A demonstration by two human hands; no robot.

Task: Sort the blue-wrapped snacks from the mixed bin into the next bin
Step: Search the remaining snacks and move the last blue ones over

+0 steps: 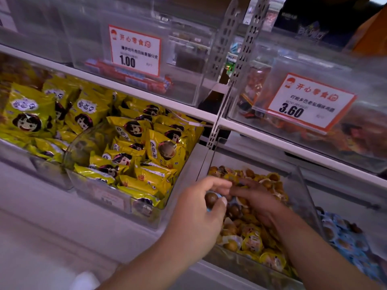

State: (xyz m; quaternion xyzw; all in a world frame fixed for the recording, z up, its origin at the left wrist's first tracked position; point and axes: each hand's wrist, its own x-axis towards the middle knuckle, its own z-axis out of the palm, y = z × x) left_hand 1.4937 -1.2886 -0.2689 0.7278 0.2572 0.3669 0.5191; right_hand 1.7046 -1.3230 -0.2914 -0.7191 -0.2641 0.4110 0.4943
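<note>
1. Left hand [201, 208] was over the near-left corner of the mixed bin [301, 185], fingers curled, thumb and fingers pinching a blue-wrapped snack [211, 199]: round brown ball, with blue wrapper edge showing at the thumb.
2. Right hand [257, 199] was just right of the left, fingertips nearly touching it, palm down in the pile. Fingers bent into the snacks; couldn't tell if it gripped anything.
3. Under and around both hands: mixed bin, clear plastic, full of small round snacks in yellow wrappers [252, 240], with brown balls showing through.
4. Right of the right forearm, past the clear divider: next bin [326, 208] with a heap of blue-wrapped packets [343, 239]. Partly cut off by the frame edge.
5. Left of the left hand: another clear bin [146, 214] stacked with bigger yellow bags [161, 151] printed with a cartoon face. More of the same bags further left.
6. Above the hands, upper shelf: clear bin with red packets [134, 77] behind a price tag [135, 51] reading 1.00.
7. Up and right of the right hand: second price tag [303, 103] reading 3.60 on a clear bin of orange-brown packs, blurred.
8. Grey slotted shelf upright [224, 47] ran between the two upper bins.
9. Top right: a person in dark clothing [314, 19] behind the shelving, mostly out of frame.
</note>
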